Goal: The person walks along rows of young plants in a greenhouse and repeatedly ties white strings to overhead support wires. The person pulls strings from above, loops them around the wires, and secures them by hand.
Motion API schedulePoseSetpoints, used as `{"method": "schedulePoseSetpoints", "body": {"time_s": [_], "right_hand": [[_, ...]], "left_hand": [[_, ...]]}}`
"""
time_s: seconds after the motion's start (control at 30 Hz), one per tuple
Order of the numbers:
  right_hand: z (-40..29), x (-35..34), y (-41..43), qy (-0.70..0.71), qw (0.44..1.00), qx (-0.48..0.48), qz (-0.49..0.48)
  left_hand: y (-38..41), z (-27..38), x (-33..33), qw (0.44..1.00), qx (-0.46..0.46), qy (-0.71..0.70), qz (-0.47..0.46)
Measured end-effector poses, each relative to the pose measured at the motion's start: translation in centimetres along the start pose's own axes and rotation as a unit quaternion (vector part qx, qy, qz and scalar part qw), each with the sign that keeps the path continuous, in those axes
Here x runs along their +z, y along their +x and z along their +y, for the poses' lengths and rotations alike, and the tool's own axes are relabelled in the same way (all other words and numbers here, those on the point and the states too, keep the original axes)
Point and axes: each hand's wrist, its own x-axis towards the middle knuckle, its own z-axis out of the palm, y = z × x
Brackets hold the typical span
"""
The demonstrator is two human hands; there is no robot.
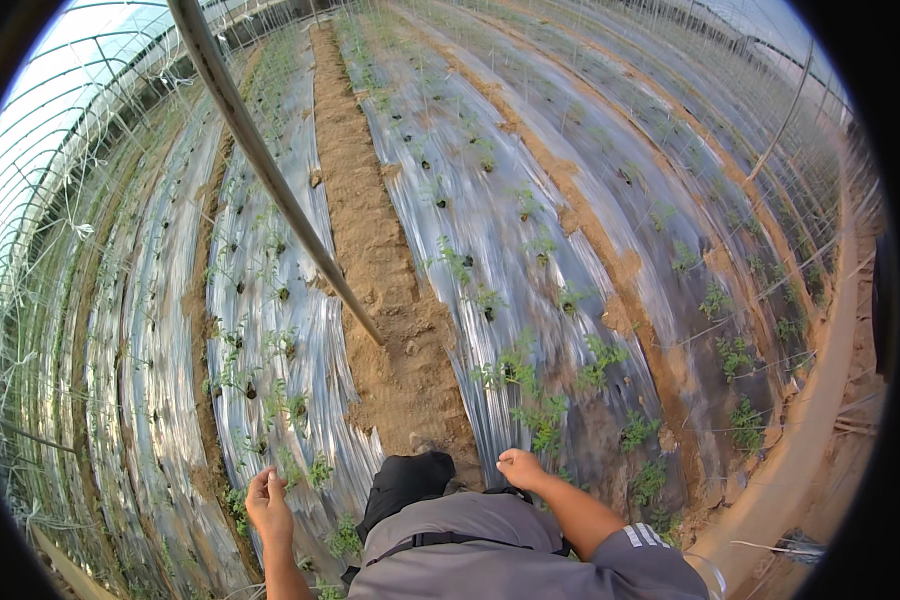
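Note:
Low at the left, my left hand [270, 504] is raised above a plastic-covered bed, its thumb and fingertips close together; whether anything thin is between them cannot be told. My right hand [519, 470] hangs beside my waist with the fingers curled, and nothing shows in it. Leafy green seedlings [541, 424] grow through holes in the silvery plastic mulch film [412, 217] ahead of the right hand. More seedlings [319, 472] stand near the left hand. Between the beds, a bare soil path [390, 300] runs away from my feet.
A slanting pole [270, 176] meets the soil path just ahead. Thin strings [82, 229] hang at the left, by the greenhouse's curved frame [52, 82]. On the right, a raised earthen edge [787, 457] curves past the bed ends, with another pole [784, 120] farther off.

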Motion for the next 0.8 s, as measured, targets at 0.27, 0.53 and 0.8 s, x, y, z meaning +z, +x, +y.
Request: {"method": "schedulePoseSetpoints", "body": {"time_s": [0.27,0.53,0.8], "right_hand": [[-2.0,-4.7,6.7,-0.168,0.98,0.106,-0.027],[-12.6,-9.2,18.2,-0.082,0.986,0.141,-0.012],[-22.1,-11.5,25.3,-0.051,0.988,0.121,0.079]], "left_hand": [[17.5,12.0,11.1,0.98,0.085,-0.181,0.004],[39.8,29.5,20.1,0.913,0.164,-0.373,-0.033],[47.3,35.5,22.7,0.885,0.056,-0.37,-0.276]]}}
